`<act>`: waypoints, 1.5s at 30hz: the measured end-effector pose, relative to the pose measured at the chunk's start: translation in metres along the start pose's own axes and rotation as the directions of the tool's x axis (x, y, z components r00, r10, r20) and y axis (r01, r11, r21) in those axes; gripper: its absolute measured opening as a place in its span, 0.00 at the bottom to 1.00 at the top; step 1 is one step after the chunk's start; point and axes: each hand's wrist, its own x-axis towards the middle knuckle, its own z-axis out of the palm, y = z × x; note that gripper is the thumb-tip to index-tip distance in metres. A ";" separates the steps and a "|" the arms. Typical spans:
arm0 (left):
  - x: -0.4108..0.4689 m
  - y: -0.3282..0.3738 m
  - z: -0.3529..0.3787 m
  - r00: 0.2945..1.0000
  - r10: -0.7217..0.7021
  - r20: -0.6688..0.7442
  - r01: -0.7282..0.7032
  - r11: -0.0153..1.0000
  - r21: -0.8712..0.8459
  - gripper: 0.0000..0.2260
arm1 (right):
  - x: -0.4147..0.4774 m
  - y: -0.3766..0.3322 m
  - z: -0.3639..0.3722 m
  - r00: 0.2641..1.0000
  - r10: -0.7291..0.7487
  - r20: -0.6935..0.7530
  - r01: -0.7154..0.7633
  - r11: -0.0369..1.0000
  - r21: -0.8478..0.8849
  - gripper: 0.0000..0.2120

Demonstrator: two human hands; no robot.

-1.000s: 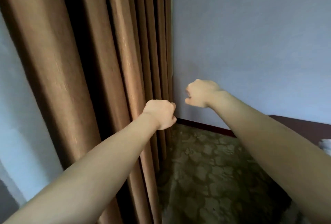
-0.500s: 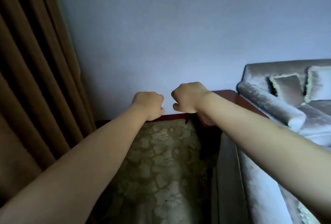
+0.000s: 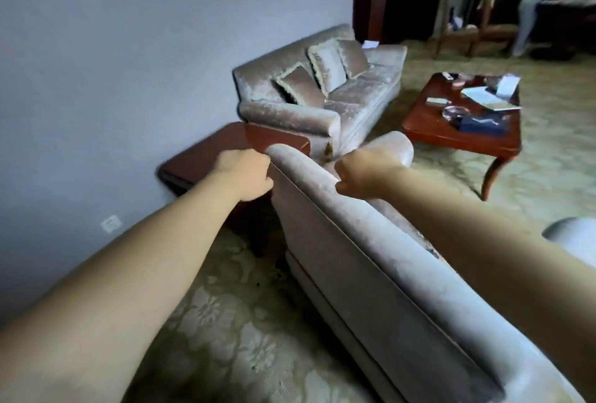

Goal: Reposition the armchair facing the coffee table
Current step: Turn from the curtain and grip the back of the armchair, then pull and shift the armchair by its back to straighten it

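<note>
A grey velvet armchair (image 3: 354,241) stands right in front of me, seen from behind, its backrest running from the centre down to the lower right. The red-brown wooden coffee table (image 3: 429,132) sits beyond it on the right, with papers and small items on top. Both my arms are stretched forward with the fingers curled into fists. My left hand (image 3: 245,173) is just left of the backrest's far top corner. My right hand (image 3: 361,173) hovers over the backrest's top edge on the seat side. Neither fist visibly holds anything.
A matching sofa (image 3: 322,112) with three cushions stands against the grey wall. A dark wooden side table (image 3: 225,151) fills the corner between sofa and armchair. Patterned carpet (image 3: 225,322) covers the floor. Wooden chairs (image 3: 483,28) and a person (image 3: 532,3) are at the far right.
The view has swung right, from the brown curtain and the wall corner to the armchair, sofa and coffee table. Both hands stayed in fists in front of me.
</note>
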 end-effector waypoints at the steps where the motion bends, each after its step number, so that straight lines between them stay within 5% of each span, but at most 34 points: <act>1: 0.005 0.009 0.010 0.998 0.060 0.016 -0.060 0.998 0.011 0.13 | -0.009 0.008 0.013 0.998 0.051 0.044 -0.051 0.999 -0.008 0.15; 8: 0.051 0.062 0.057 0.942 0.330 0.053 -0.329 0.944 -0.036 0.10 | -0.037 0.062 0.083 0.897 0.375 0.233 -0.382 0.924 -0.014 0.14; 17: 0.175 0.102 0.106 0.911 0.376 0.170 -0.373 0.926 -0.051 0.16 | 0.033 0.111 0.158 0.885 0.362 0.293 -0.401 0.912 0.083 0.17; 21: 0.227 0.107 0.136 0.859 0.432 0.274 -0.431 0.900 -0.065 0.25 | 0.059 0.088 0.205 0.840 0.388 0.379 -0.531 0.731 0.429 0.27; 27: 0.263 0.112 0.186 0.777 0.506 0.374 -0.501 0.857 -0.120 0.31 | 0.052 0.053 0.244 0.739 0.561 0.373 -0.674 0.591 0.443 0.32; 35: 0.293 0.118 0.224 0.692 0.677 0.250 -0.624 0.735 -0.263 0.31 | 0.049 0.056 0.246 0.653 0.637 0.411 -0.750 0.464 0.472 0.28; 39: 0.298 0.121 0.227 0.656 0.715 0.241 -0.651 0.698 -0.299 0.30 | 0.051 0.051 0.242 0.489 0.772 0.406 -0.854 0.326 0.406 0.22; 45: 0.307 0.124 0.225 0.512 0.796 0.322 -0.729 0.601 -0.327 0.30 | 0.050 0.041 0.242 0.072 0.931 0.357 -0.937 -0.059 0.343 0.12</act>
